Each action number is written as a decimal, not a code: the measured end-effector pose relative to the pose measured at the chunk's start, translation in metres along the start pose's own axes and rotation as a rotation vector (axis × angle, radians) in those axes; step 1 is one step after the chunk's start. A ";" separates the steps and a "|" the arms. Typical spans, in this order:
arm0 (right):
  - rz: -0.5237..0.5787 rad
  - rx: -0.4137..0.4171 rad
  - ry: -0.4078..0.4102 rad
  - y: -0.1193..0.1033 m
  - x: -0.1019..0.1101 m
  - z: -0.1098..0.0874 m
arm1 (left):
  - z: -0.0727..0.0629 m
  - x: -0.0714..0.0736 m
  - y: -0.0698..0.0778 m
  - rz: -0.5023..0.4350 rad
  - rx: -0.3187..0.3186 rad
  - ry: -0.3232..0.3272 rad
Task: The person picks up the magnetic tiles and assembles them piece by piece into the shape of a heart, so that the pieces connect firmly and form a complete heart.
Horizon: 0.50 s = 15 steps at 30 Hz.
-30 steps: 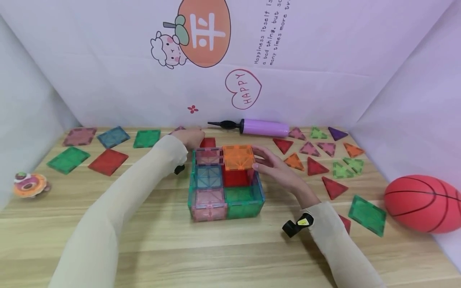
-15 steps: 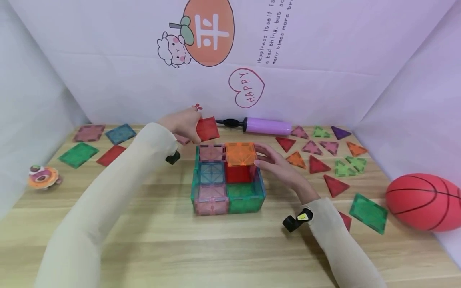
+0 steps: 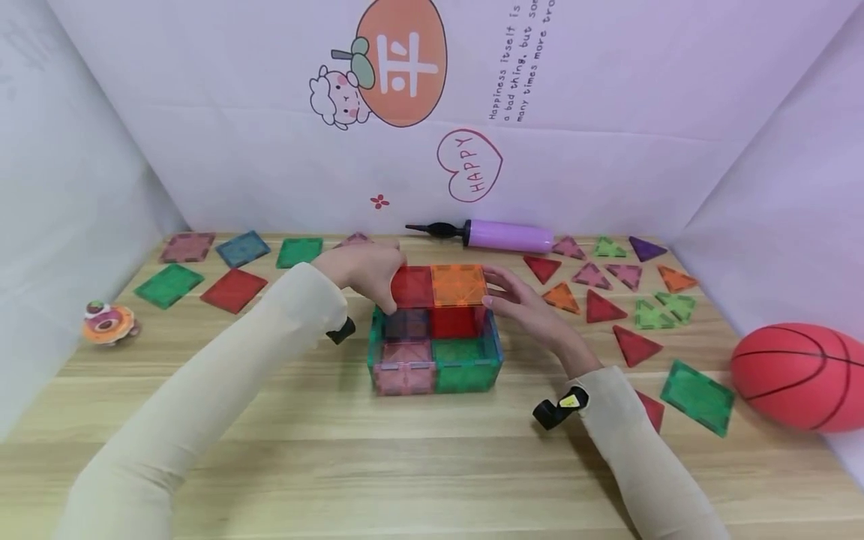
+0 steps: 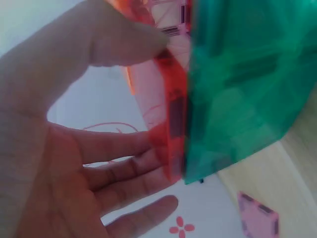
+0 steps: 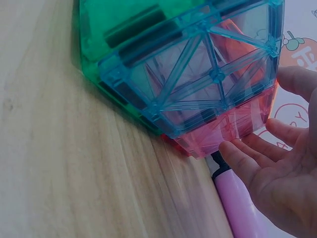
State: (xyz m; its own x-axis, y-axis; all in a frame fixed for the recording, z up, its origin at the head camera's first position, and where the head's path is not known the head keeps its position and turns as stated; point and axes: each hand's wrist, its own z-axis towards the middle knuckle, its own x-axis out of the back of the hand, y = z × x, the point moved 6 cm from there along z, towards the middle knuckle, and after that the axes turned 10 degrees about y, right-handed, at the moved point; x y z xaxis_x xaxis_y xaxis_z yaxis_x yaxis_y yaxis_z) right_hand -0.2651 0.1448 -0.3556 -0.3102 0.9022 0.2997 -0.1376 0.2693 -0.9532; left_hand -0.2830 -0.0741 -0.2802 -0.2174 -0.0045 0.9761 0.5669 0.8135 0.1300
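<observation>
My left hand (image 3: 363, 268) pinches a red square magnetic tile (image 3: 413, 286) by its edges, thumb on the near side. The tile lies flat over the back left of a box built of magnetic tiles (image 3: 469, 376), beside an orange square tile (image 3: 459, 285) that covers the back right. In the left wrist view the red tile's edge (image 4: 177, 111) meets a green wall tile (image 4: 247, 89). My right hand (image 3: 529, 313) rests its extended fingers against the box's back right corner. The right wrist view shows fingertips at a pink wall tile (image 5: 228, 126), behind a blue one (image 5: 198, 74).
Loose square tiles, including a red one (image 3: 234, 290), lie at the left near a small toy (image 3: 108, 324). Several triangle tiles (image 3: 604, 306) lie right. A purple pump (image 3: 509, 235) lies along the back wall, and a red ball (image 3: 799, 377) sits far right.
My left hand has lifted the red square tile from behind the box and brought it forward over the back left, next to the orange tile. My right hand stays at the box.
</observation>
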 end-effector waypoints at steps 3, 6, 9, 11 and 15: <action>0.000 -0.006 0.003 0.000 -0.001 0.000 | -0.001 -0.005 0.000 0.017 0.024 0.012; 0.003 -0.012 0.008 0.001 -0.001 -0.001 | -0.003 -0.011 -0.001 0.009 0.031 0.023; 0.003 -0.011 0.009 0.001 -0.002 -0.001 | -0.004 -0.015 -0.002 -0.028 0.020 0.048; 0.003 -0.009 0.008 0.000 -0.002 -0.001 | -0.005 -0.016 -0.004 -0.054 0.009 0.079; 0.004 -0.002 0.003 -0.001 -0.003 -0.001 | -0.009 -0.016 -0.010 -0.128 -0.011 0.135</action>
State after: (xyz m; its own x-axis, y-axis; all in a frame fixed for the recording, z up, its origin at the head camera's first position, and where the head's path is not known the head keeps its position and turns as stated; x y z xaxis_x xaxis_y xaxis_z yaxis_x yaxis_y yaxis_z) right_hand -0.2635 0.1420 -0.3557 -0.3081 0.9041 0.2961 -0.1343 0.2668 -0.9544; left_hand -0.2782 -0.0870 -0.2956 -0.1799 -0.1861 0.9659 0.5500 0.7951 0.2556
